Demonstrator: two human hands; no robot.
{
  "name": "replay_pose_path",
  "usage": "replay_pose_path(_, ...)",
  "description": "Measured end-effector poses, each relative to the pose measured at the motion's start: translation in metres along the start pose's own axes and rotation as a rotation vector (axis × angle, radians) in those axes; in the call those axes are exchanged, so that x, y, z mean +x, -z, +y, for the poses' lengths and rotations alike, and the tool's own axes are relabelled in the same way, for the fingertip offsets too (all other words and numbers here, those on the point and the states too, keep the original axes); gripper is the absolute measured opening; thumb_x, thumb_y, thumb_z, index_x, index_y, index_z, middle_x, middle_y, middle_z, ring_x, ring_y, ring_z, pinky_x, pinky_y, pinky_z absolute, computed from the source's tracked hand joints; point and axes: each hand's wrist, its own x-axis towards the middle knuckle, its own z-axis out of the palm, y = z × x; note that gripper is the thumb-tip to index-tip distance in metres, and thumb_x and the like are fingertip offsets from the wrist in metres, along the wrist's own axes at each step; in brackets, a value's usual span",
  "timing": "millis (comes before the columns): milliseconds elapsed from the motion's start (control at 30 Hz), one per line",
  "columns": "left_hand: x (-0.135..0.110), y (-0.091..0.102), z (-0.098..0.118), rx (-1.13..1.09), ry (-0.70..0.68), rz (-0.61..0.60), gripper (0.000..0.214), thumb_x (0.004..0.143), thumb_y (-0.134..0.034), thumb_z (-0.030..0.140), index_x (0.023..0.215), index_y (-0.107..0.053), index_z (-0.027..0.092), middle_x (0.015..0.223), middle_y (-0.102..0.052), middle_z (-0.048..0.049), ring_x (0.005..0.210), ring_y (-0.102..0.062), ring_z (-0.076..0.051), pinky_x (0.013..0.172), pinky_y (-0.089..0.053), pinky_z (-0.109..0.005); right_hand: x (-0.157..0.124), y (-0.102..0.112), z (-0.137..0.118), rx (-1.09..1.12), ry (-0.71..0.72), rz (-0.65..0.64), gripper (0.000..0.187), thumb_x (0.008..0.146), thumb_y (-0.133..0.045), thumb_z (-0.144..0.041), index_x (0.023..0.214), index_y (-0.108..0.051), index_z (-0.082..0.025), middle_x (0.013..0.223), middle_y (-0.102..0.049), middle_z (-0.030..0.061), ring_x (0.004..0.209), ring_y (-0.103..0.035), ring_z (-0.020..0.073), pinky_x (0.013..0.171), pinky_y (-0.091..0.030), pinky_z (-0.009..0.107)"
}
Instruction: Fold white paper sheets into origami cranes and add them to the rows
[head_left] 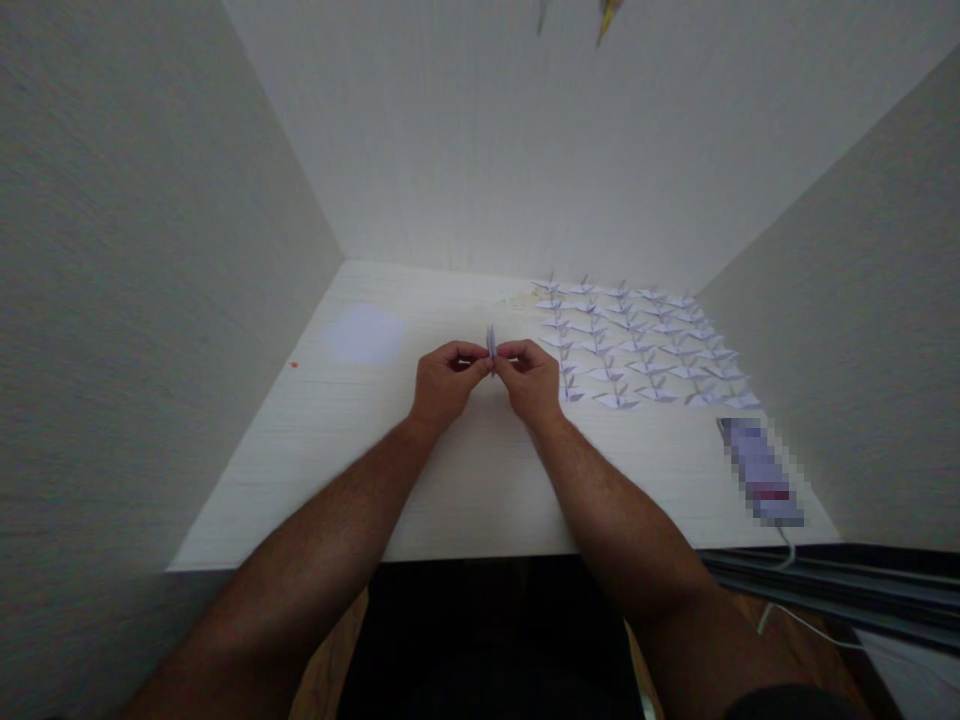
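Both hands meet over the middle of a pale wooden table [465,480]. My left hand [445,384] and my right hand [531,380] each pinch a small, pale lilac folded paper piece [491,343] that stands upright between the fingertips. Fingers of both hands are closed on it. To the left lies a flat square sheet of lilac paper [367,335]. To the right, several finished paper cranes [637,345] stand in rows on the table.
Walls close the table in at the back and both sides. A phone [761,470] with a white cable lies near the front right corner. A tiny red speck [294,364] sits at the left. Dark flat panels lie beyond the table's right front edge.
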Motion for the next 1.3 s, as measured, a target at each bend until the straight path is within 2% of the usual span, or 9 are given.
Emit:
replay_pose_path(233, 0.003, 0.001, -0.005, -0.073, 0.014, -0.05, 0.024, 0.064, -0.081, 0.033, 0.079, -0.071, 0.018, 0.081, -0.073, -0.0029, 0.074, -0.068, -0.016, 0.073, -0.056, -0.031, -0.001, 0.001, -0.001, -0.037, -0.006, -0.024, 0.015, 0.07, -0.069, -0.032, 0.078, -0.065, -0.021, 0.075, -0.07, 0.0003, 0.063, -0.063, 0.0133, 0.06, -0.053, 0.027)
replay_pose_path(500, 0.001, 0.0, -0.002, -0.028, 0.0, -0.012, 0.023, 0.064, -0.08, 0.033, 0.078, -0.069, 0.017, 0.079, -0.072, -0.0034, 0.071, -0.067, -0.016, 0.071, -0.056, -0.031, 0.0, 0.001, -0.001, -0.01, -0.021, -0.037, 0.016, 0.07, -0.07, -0.032, 0.077, -0.065, -0.02, 0.071, -0.069, -0.0004, 0.062, -0.063, 0.013, 0.06, -0.052, 0.027)
replay_pose_path(933, -0.001, -0.004, 0.005, 0.104, -0.051, 0.099, 0.007, 0.069, -0.07, 0.023, 0.074, -0.07, 0.018, 0.07, -0.071, -0.001, 0.064, -0.065, -0.014, 0.063, -0.054, -0.027, 0.0, 0.0, -0.003, -0.047, 0.01, -0.023, 0.019, 0.072, -0.069, -0.036, 0.08, -0.064, -0.02, 0.072, -0.067, -0.0007, 0.062, -0.059, 0.0112, 0.06, -0.051, 0.026)
replay_pose_path(1300, -0.003, -0.004, 0.007, 0.087, -0.055, 0.059, 0.008, 0.069, -0.07, 0.022, 0.076, -0.07, 0.018, 0.071, -0.073, -0.0015, 0.065, -0.067, -0.014, 0.064, -0.056, -0.027, 0.006, 0.001, 0.009, -0.02, 0.034, -0.087, 0.012, 0.077, -0.064, -0.032, 0.08, -0.063, -0.02, 0.075, -0.067, -0.0017, 0.068, -0.062, 0.012, 0.068, -0.052, 0.028)
